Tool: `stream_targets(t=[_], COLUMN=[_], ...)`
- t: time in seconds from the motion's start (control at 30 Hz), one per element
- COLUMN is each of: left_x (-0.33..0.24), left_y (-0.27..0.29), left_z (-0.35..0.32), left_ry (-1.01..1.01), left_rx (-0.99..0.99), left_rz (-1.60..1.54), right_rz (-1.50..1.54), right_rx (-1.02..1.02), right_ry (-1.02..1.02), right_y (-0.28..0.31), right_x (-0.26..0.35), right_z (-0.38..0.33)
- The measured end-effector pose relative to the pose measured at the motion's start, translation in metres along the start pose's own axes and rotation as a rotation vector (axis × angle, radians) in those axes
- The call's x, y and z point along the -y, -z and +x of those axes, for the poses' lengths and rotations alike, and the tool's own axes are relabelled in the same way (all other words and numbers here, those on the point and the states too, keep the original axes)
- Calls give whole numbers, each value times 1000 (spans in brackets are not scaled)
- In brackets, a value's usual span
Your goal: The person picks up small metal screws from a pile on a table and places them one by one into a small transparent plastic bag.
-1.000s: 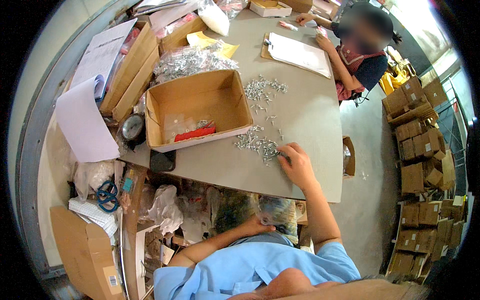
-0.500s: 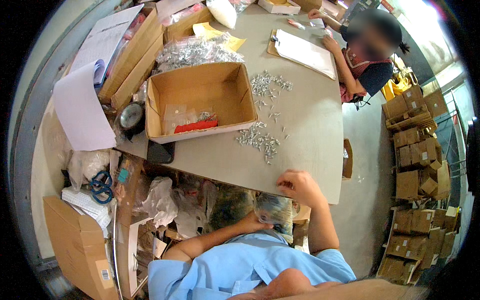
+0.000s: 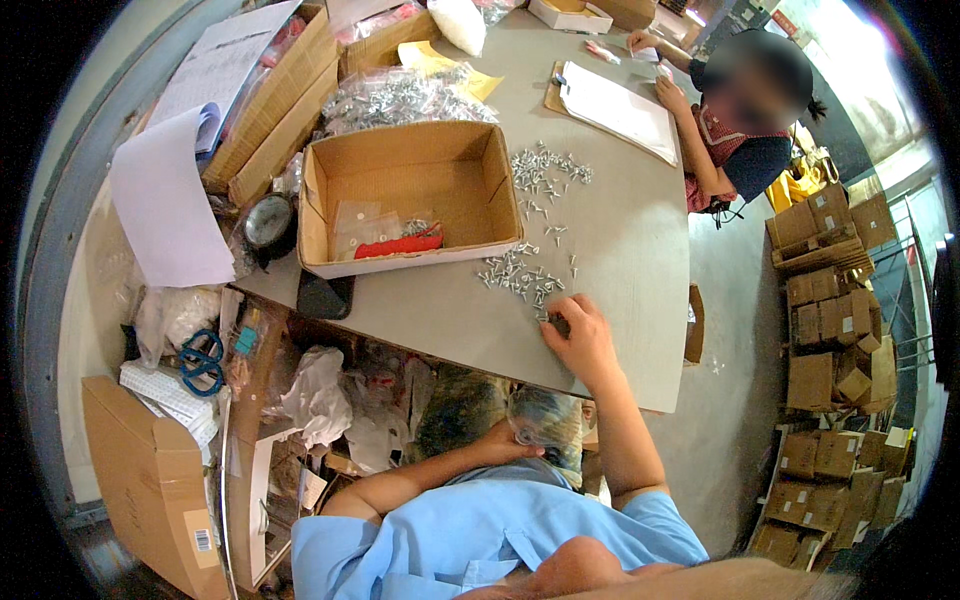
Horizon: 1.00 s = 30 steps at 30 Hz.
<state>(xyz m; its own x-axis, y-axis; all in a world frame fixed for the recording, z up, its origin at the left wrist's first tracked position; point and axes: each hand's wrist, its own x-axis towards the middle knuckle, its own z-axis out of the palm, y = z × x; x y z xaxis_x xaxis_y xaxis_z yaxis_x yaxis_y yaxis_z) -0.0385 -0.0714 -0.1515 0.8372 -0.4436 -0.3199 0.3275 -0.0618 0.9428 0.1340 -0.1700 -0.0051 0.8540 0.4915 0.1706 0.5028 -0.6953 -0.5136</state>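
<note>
My right hand (image 3: 583, 340) is over the table at the near end of a loose pile of small silver screws (image 3: 520, 275). Its fingers are bent, with thumb and forefinger apart around the closest screws. Low in front of my body, below the table edge, my left hand (image 3: 508, 445) is closed on a clear plastic bag (image 3: 545, 415). What the bag contains is hard to make out. Farther up the table lies a second cluster of screws (image 3: 545, 170), with a few strays between the two.
Left of the screws stands an open cardboard box (image 3: 410, 190) holding a red item and small bags. Behind it are bagged screws (image 3: 400, 100). A phone (image 3: 325, 296) lies near the table edge. A clipboard (image 3: 620, 110) sits before a co-worker (image 3: 740, 130) at the far right.
My right hand has moved forward and slightly left from the table's near edge to the screws. My left hand stays low with the bag. The view has shifted slightly.
</note>
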Motion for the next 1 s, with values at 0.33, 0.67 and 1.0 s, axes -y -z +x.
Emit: stream_targets(t=[0.33, 0.67, 1.0], left_x=[-9, -15, -5], left_y=[2, 1, -1], left_z=[-1, -4, 2], left_ry=[34, 35, 41], left_rx=[66, 35, 49], left_rz=[-13, -116, -70], right_rz=[131, 171, 279], right_rx=[413, 414, 238], right_ry=[41, 45, 105], right_y=[30, 34, 20], right_x=[12, 12, 32], right_z=[-24, -30, -29])
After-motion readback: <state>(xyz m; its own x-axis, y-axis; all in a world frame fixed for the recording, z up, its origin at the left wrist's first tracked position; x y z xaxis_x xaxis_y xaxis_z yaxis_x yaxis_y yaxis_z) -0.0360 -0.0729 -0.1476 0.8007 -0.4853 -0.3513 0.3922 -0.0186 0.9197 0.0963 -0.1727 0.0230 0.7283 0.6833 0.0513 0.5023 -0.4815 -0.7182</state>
